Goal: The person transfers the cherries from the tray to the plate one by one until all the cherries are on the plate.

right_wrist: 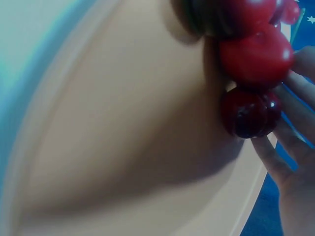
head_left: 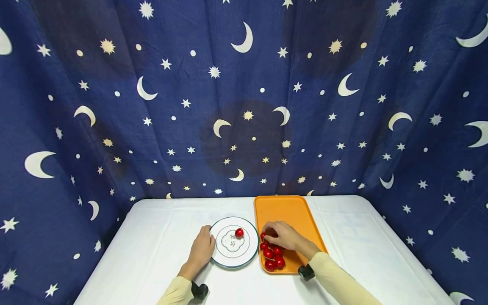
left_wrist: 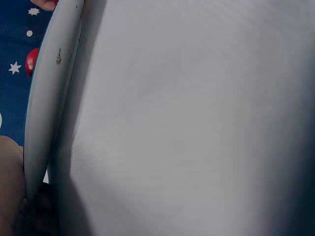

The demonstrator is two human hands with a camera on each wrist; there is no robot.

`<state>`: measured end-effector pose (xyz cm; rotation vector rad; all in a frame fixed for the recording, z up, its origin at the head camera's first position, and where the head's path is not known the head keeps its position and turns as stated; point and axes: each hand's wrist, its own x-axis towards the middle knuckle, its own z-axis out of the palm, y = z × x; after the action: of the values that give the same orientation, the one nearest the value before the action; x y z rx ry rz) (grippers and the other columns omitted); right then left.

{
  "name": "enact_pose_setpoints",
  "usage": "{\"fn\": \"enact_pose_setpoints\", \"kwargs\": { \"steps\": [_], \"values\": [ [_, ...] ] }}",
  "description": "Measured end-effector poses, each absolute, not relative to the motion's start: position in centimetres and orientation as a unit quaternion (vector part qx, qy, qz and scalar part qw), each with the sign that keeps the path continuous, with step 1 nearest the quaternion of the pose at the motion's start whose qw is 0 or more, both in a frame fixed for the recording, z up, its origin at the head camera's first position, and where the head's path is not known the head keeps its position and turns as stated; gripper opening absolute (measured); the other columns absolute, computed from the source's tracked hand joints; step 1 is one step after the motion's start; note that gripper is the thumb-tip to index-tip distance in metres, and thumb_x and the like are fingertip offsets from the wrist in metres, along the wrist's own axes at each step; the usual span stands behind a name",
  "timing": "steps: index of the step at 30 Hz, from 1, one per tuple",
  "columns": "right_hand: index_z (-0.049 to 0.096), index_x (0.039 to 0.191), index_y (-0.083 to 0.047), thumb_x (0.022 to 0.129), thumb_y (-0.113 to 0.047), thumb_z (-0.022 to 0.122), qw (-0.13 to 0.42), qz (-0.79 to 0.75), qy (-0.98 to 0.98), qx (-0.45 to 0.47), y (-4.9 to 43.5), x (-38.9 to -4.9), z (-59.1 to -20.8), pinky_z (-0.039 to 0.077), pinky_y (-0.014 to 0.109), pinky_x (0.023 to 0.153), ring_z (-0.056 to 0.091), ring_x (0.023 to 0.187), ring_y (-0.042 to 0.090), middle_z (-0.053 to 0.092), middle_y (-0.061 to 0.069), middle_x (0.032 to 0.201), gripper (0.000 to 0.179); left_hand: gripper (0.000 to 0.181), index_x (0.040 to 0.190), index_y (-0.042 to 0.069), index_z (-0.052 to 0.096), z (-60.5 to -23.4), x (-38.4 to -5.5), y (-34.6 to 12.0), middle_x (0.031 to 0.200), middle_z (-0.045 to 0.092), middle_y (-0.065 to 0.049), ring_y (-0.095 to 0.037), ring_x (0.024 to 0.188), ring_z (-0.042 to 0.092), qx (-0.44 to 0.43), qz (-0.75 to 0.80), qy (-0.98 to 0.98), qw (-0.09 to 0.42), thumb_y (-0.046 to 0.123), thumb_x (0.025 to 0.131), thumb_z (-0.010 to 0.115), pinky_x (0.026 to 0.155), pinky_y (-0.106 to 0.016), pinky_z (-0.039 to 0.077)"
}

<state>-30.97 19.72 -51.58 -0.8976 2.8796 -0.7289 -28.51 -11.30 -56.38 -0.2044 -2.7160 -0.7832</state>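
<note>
My left hand (head_left: 202, 246) grips the left rim of a white plate (head_left: 218, 254) with a dark rim line. In the left wrist view the thumb (left_wrist: 10, 177) lies over the rim of the plate (left_wrist: 47, 108), with fingers below it. One cherry tomato (head_left: 239, 233) sits on the plate. At the left side of an orange tray (head_left: 282, 207), my right hand (head_left: 283, 235) bends over a bunch of cherry tomatoes (head_left: 268, 253), its fingertips at the far end. In the right wrist view its fingers touch the cherry tomatoes (right_wrist: 256, 56); the exact grasp is partly hidden.
The tray stands right beside the plate on a white-covered table (head_left: 160, 237). A dark blue curtain (head_left: 251, 84) with moons and stars hangs behind and at the sides. Dark wrist devices (head_left: 306, 272) sit at both cuffs.
</note>
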Motion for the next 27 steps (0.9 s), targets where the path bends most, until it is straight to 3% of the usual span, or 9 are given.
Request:
{"fn": "enact_pose_setpoints", "kwargs": {
  "steps": [11, 15, 21, 27],
  "values": [
    [0.069, 0.124, -0.016, 0.099, -0.023, 0.065, -0.017, -0.248, 0.926, -0.284, 20.1, -31.1, -51.6, 0.055, 0.030, 0.081, 0.060, 0.084, 0.006, 0.072, -0.004, 0.099, 0.026, 0.034, 0.128, -0.011, 0.055, -56.8, -28.3, -11.4, 0.117, 0.064, -0.025, -0.040, 0.111, 0.069, -0.067, -0.276, -0.948, 0.141, 0.007, 0.099, 0.054, 0.098, -0.048, 0.056],
    [0.070, 0.119, -0.017, 0.100, -0.024, 0.065, -0.022, -0.253, 0.930, -0.267, 19.9, -31.2, -51.4, 0.054, 0.027, 0.080, 0.057, 0.083, 0.004, 0.070, -0.006, 0.097, 0.021, 0.034, 0.129, -0.011, 0.055, -56.9, -28.3, -11.4, 0.118, 0.064, -0.025, -0.040, 0.112, 0.069, -0.065, -0.274, -0.949, 0.143, 0.008, 0.099, 0.054, 0.099, -0.049, 0.056],
    [0.065, 0.111, -0.016, 0.099, -0.028, 0.067, -0.015, -0.268, 0.930, -0.249, 19.3, -31.5, -50.7, 0.050, 0.020, 0.068, 0.055, 0.073, 0.003, 0.066, -0.006, 0.087, 0.017, 0.033, 0.128, -0.010, 0.055, -56.9, -28.4, -11.4, 0.115, 0.063, -0.023, -0.038, 0.110, 0.069, -0.067, -0.272, -0.948, 0.151, 0.007, 0.100, 0.054, 0.098, -0.047, 0.056],
    [0.068, 0.116, -0.018, 0.100, -0.025, 0.066, -0.037, -0.251, 0.929, -0.270, 18.8, -31.7, -50.3, 0.055, 0.028, 0.076, 0.063, 0.080, 0.007, 0.073, -0.001, 0.095, 0.018, 0.034, 0.129, -0.010, 0.055, -56.7, -28.4, -11.3, 0.115, 0.064, -0.023, -0.037, 0.111, 0.069, -0.070, -0.272, -0.948, 0.149, 0.007, 0.100, 0.053, 0.098, -0.046, 0.056]
  ]
}}
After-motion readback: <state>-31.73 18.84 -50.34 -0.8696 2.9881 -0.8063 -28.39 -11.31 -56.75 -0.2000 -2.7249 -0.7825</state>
